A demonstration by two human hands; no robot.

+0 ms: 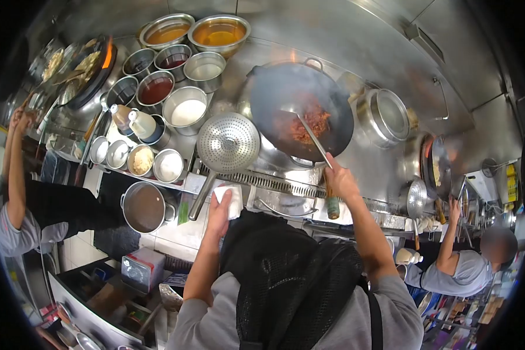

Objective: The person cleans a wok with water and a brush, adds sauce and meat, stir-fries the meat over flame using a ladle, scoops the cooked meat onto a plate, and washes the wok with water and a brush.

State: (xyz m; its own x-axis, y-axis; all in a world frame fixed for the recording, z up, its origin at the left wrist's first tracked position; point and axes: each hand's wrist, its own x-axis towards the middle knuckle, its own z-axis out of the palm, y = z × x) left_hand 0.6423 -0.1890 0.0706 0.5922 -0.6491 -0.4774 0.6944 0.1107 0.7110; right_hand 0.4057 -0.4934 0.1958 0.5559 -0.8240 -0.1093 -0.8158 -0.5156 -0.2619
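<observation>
A large dark wok (268,96) sits on the stove with steam rising from it. Reddish-brown food (315,125) lies in its lower right part. My right hand (342,179) is closed around the handle of a metal ladle (312,135), whose bowl rests in the wok beside the food. Near the counter's front edge, my left hand (218,213) holds a folded white cloth (234,201). Just above and left of that hand, a perforated strainer (228,142) lies with its handle pointing down toward me.
Metal bowls of sauces and seasonings (155,87) and squeeze bottles (141,125) stand to the left. A pot of brownish liquid (144,207) is below them. Stacked pans (385,116) stand right of the wok. People work at woks on both sides.
</observation>
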